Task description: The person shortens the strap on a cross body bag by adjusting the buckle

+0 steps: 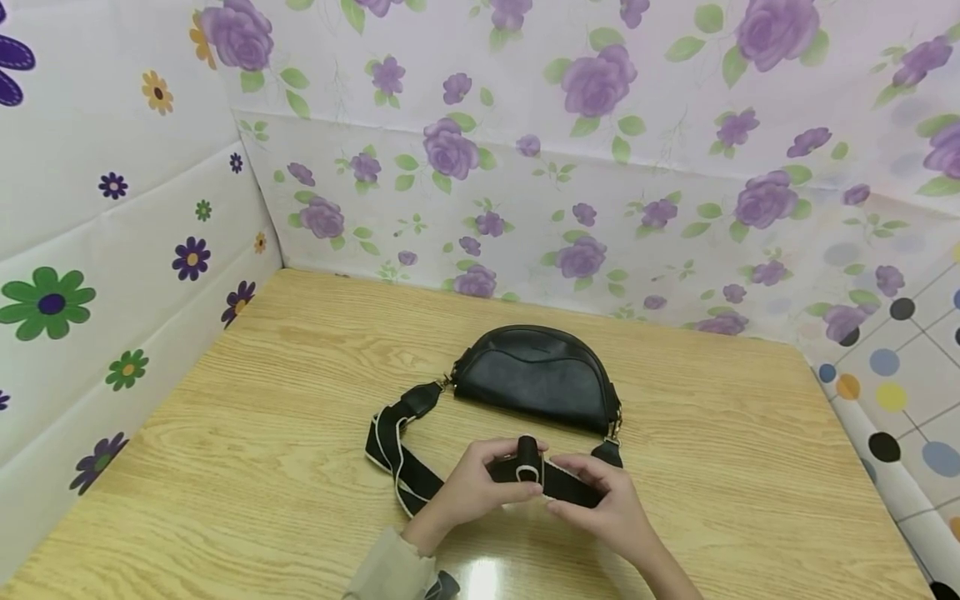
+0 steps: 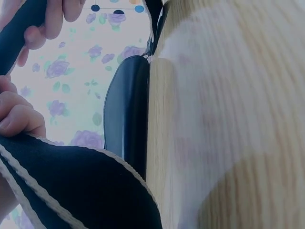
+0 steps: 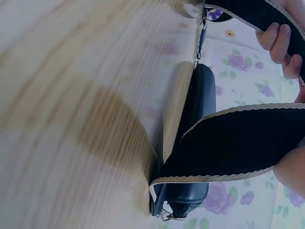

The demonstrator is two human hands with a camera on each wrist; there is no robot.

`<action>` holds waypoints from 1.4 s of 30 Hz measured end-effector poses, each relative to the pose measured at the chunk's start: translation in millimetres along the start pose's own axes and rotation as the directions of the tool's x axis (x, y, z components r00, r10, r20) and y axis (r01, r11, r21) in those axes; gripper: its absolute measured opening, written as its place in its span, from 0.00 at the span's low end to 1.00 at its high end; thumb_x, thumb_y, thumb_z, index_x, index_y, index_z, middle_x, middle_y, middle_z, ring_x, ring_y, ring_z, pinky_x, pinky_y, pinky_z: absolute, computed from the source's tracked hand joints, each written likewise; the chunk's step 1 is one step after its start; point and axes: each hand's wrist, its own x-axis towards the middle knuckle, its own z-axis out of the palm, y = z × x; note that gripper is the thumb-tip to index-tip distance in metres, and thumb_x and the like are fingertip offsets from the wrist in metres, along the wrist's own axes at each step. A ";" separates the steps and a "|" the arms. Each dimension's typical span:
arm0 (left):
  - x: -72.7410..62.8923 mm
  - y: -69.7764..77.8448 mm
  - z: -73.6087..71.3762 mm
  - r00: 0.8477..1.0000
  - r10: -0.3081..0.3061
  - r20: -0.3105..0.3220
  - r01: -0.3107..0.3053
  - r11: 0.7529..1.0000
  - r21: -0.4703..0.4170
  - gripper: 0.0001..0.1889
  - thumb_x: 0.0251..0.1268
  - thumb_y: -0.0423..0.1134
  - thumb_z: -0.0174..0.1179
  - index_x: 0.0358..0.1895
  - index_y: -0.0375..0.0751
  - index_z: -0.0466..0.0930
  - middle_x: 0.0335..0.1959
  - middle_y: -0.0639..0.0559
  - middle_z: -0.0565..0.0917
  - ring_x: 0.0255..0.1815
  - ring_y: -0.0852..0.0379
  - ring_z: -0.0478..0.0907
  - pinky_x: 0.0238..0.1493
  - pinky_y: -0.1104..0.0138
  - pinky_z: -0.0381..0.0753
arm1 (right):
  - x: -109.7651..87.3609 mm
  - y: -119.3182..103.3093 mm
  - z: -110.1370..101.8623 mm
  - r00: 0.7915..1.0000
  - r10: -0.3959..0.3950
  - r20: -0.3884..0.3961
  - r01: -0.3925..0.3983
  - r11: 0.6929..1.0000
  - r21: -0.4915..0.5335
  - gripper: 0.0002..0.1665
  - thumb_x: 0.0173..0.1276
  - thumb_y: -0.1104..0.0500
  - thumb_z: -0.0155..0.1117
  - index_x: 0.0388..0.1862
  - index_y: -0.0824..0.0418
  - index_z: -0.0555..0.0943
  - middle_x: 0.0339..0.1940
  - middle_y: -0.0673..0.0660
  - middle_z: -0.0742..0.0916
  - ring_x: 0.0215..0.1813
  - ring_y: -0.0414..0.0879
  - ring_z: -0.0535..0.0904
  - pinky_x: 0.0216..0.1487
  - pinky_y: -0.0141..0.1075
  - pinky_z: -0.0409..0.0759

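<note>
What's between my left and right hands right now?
In the head view, a stretch of black strap spans from the left hand to the right hand, both holding it.

A purple-flowered sheet (image 1: 525, 183) lines the far edge of the table (image 1: 225, 475), a daisy-printed sheet (image 1: 127, 267) its left, a dotted sheet (image 1: 913, 417) its right.

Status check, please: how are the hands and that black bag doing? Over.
Left hand, right hand: both gripping black strap. Strap attached to black bag at both ends. Bag resting on table beyond hands, not blocking them.
</note>
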 end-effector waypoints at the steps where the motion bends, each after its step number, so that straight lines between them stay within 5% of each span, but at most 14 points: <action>1: 0.0 0.4 0.5 1.000 0.000 -0.001 0.000 1.000 0.002 0.21 0.50 0.25 0.62 0.50 0.23 0.72 0.43 0.36 0.79 0.39 0.60 0.77 0.38 0.69 0.76 | 0.2 0.3 0.3 1.000 -0.006 -0.004 0.006 1.000 0.009 0.25 0.44 0.80 0.66 0.45 0.76 0.73 0.36 0.63 0.83 0.32 0.40 0.79 0.27 0.32 0.77; 10: -1.4 23.0 5.7 1.000 0.019 0.006 -0.019 1.000 0.008 0.18 0.51 0.22 0.60 0.48 0.21 0.72 0.40 0.32 0.78 0.36 0.63 0.76 0.35 0.70 0.76 | 2.4 -3.5 3.5 0.999 0.014 -0.037 -0.012 0.999 0.037 0.30 0.44 0.81 0.65 0.49 0.76 0.70 0.31 0.62 0.81 0.28 0.39 0.76 0.21 0.33 0.76; 18: -1.1 22.3 5.4 1.000 0.001 0.013 -0.001 1.000 -0.003 0.19 0.51 0.24 0.61 0.48 0.23 0.72 0.38 0.33 0.79 0.35 0.63 0.76 0.33 0.71 0.75 | 5.4 -4.9 5.5 0.999 0.025 -0.046 -0.020 0.995 0.100 0.36 0.44 0.82 0.63 0.54 0.73 0.65 0.30 0.59 0.80 0.25 0.38 0.74 0.17 0.33 0.73; 27: 0.6 1.9 2.9 1.000 -0.021 -0.009 0.021 1.000 0.009 0.18 0.52 0.23 0.59 0.49 0.25 0.73 0.41 0.38 0.79 0.38 0.62 0.75 0.37 0.70 0.75 | 7.4 -6.2 7.6 0.999 0.025 -0.045 -0.020 0.993 0.118 0.36 0.44 0.82 0.64 0.55 0.74 0.65 0.33 0.56 0.80 0.28 0.39 0.75 0.21 0.32 0.74; 35: -0.3 23.5 5.7 0.998 0.046 -0.047 -0.044 0.998 0.035 0.16 0.50 0.21 0.59 0.46 0.21 0.72 0.38 0.32 0.78 0.34 0.64 0.74 0.34 0.71 0.75 | 5.8 -4.5 6.2 1.000 0.024 0.012 -0.024 0.999 0.027 0.36 0.43 0.78 0.67 0.54 0.76 0.66 0.33 0.62 0.80 0.30 0.42 0.76 0.27 0.33 0.76; 42: -0.5 27.0 5.5 0.997 0.055 -0.053 -0.054 0.998 0.033 0.17 0.50 0.21 0.59 0.46 0.21 0.72 0.40 0.31 0.78 0.36 0.64 0.74 0.35 0.71 0.74 | 0.9 -4.0 4.0 0.999 0.038 0.000 -0.038 0.997 -0.065 0.32 0.43 0.76 0.69 0.51 0.73 0.71 0.36 0.63 0.81 0.36 0.41 0.78 0.32 0.31 0.77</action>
